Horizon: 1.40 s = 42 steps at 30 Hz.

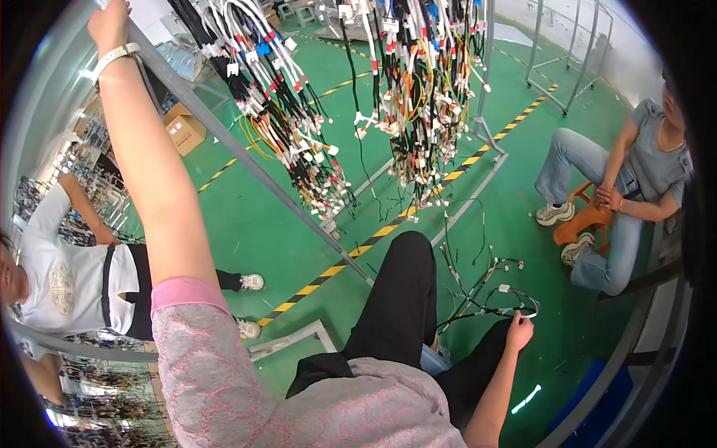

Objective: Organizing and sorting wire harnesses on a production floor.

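Raised to the far left, my left hand (110, 27) closes around a grey metal bar (187, 97) of a rack; part of the grip is cut off by the picture's edge. Low on the right, beside my thigh, my right hand (520, 331) is closed on a wire harness (487, 310). Its dark branches, with small white connectors, spread left and upward over my knee and the floor. Thick bundles of wire harnesses (422, 112) hang from the rack in front of me, black, white, red and yellow, with many white plugs. Another bundle (291, 142) hangs nearer the bar.
A person in a white shirt (63, 276) stands at left. At right, a person in grey (646, 142) sits on an orange stool (582, 224). Yellow-black tape (463, 168) crosses the green floor. A cardboard box (184, 130) and a wheeled metal frame (575, 60) stand farther off.
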Each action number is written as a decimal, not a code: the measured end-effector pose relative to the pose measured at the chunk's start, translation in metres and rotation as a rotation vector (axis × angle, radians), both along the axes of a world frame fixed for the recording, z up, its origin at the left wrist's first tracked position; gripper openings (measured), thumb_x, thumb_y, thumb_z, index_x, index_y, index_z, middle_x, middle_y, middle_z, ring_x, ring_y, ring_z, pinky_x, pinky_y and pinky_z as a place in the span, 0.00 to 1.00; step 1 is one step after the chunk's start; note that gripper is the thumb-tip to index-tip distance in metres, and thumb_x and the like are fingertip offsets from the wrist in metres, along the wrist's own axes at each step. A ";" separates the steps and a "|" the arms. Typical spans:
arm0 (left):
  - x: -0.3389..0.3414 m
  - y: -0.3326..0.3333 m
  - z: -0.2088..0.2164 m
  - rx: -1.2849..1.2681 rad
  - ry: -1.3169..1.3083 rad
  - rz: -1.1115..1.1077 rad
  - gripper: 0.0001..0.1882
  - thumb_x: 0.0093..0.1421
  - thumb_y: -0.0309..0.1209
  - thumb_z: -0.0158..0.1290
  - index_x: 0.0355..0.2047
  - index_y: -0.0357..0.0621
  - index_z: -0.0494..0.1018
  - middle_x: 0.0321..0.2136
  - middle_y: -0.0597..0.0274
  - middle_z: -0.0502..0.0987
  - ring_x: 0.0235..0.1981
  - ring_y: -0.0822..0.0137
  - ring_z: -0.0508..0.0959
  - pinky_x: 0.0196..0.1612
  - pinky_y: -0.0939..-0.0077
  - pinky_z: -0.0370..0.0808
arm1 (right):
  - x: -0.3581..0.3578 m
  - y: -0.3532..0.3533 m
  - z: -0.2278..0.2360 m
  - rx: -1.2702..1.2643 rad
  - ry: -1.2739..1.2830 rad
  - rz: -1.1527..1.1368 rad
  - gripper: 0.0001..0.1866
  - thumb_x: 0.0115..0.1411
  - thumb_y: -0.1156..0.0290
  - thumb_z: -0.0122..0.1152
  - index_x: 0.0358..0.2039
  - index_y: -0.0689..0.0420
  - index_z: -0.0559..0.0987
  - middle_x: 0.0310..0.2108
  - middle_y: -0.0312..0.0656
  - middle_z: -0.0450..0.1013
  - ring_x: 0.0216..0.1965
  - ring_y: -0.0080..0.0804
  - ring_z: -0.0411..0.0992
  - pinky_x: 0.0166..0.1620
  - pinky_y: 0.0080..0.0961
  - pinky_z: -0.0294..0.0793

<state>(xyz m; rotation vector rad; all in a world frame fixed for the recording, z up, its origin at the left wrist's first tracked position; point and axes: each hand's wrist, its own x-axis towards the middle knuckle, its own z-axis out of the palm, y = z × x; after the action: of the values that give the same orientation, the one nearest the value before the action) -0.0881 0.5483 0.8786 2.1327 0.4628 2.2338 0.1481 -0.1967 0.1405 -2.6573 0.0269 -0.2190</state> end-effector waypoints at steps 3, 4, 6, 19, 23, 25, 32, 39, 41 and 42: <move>0.013 -0.044 -0.015 0.026 0.060 0.022 0.18 0.55 0.30 0.50 0.20 0.20 0.64 0.22 0.45 0.69 0.17 0.57 0.66 0.20 0.60 0.64 | 0.000 -0.001 0.002 -0.019 0.030 -0.009 0.21 0.57 0.55 0.58 0.26 0.65 0.79 0.27 0.51 0.74 0.33 0.50 0.71 0.40 0.43 0.69; 0.015 -0.058 -0.018 -0.145 -0.036 -0.137 0.19 0.55 0.32 0.49 0.19 0.21 0.63 0.22 0.47 0.68 0.17 0.58 0.66 0.19 0.61 0.63 | 0.000 0.000 0.002 -0.020 0.034 -0.001 0.21 0.57 0.55 0.58 0.26 0.65 0.79 0.27 0.51 0.74 0.33 0.50 0.71 0.40 0.43 0.69; 0.013 -0.055 -0.016 -0.141 -0.029 -0.136 0.18 0.55 0.31 0.50 0.21 0.21 0.64 0.22 0.47 0.67 0.18 0.59 0.65 0.19 0.62 0.63 | 0.001 0.001 0.002 -0.013 0.068 -0.019 0.21 0.58 0.54 0.57 0.28 0.64 0.79 0.28 0.51 0.75 0.34 0.49 0.71 0.41 0.42 0.69; 0.001 -0.009 0.004 -0.212 -0.159 -0.155 0.16 0.48 0.30 0.64 0.28 0.28 0.72 0.24 0.56 0.76 0.22 0.71 0.75 0.25 0.80 0.73 | 0.000 0.007 0.008 0.015 0.019 -0.007 0.20 0.56 0.58 0.59 0.25 0.66 0.79 0.26 0.52 0.74 0.32 0.51 0.72 0.39 0.43 0.69; 0.011 -0.022 -0.005 -0.250 -0.147 -0.159 0.13 0.50 0.29 0.62 0.27 0.30 0.72 0.22 0.58 0.75 0.20 0.71 0.73 0.24 0.79 0.72 | 0.001 0.003 0.006 0.042 0.032 -0.019 0.19 0.56 0.58 0.59 0.25 0.66 0.79 0.26 0.52 0.74 0.32 0.50 0.72 0.39 0.43 0.69; 0.008 -0.017 -0.001 -0.233 -0.131 -0.147 0.17 0.49 0.31 0.62 0.29 0.26 0.71 0.23 0.54 0.76 0.21 0.68 0.75 0.25 0.77 0.74 | 0.000 0.003 0.006 0.053 0.003 -0.009 0.19 0.56 0.59 0.59 0.24 0.66 0.78 0.26 0.52 0.74 0.32 0.50 0.72 0.38 0.43 0.69; 0.009 -0.017 -0.003 -0.211 -0.096 -0.116 0.19 0.49 0.34 0.60 0.32 0.27 0.72 0.23 0.52 0.76 0.20 0.68 0.75 0.25 0.76 0.74 | -0.001 -0.004 0.008 0.051 0.030 -0.001 0.19 0.56 0.56 0.58 0.25 0.63 0.79 0.27 0.52 0.74 0.34 0.52 0.71 0.41 0.43 0.69; 0.006 -0.017 -0.004 -0.257 -0.075 -0.093 0.18 0.50 0.36 0.60 0.32 0.31 0.73 0.21 0.58 0.75 0.20 0.70 0.75 0.25 0.77 0.73 | -0.003 -0.005 0.006 0.038 -0.063 -0.008 0.18 0.54 0.59 0.60 0.23 0.63 0.78 0.28 0.51 0.74 0.35 0.49 0.70 0.42 0.42 0.68; 0.004 -0.015 -0.004 -0.279 -0.078 -0.065 0.19 0.50 0.37 0.60 0.32 0.31 0.72 0.21 0.57 0.75 0.20 0.70 0.75 0.25 0.77 0.73 | -0.004 -0.003 0.008 0.037 -0.086 0.002 0.18 0.54 0.58 0.60 0.23 0.63 0.77 0.27 0.51 0.74 0.36 0.49 0.70 0.43 0.42 0.68; 0.004 -0.012 -0.003 -0.280 -0.080 -0.063 0.19 0.50 0.37 0.60 0.32 0.31 0.72 0.21 0.57 0.75 0.20 0.70 0.75 0.25 0.77 0.73 | -0.003 -0.003 0.009 0.039 -0.063 0.002 0.18 0.54 0.58 0.60 0.23 0.63 0.77 0.28 0.51 0.74 0.36 0.49 0.70 0.43 0.42 0.68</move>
<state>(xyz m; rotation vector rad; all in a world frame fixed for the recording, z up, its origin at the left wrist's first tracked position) -0.0839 0.5359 0.8760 1.8863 0.6514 2.0695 0.1448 -0.1996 0.1498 -2.6103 0.0086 -0.2985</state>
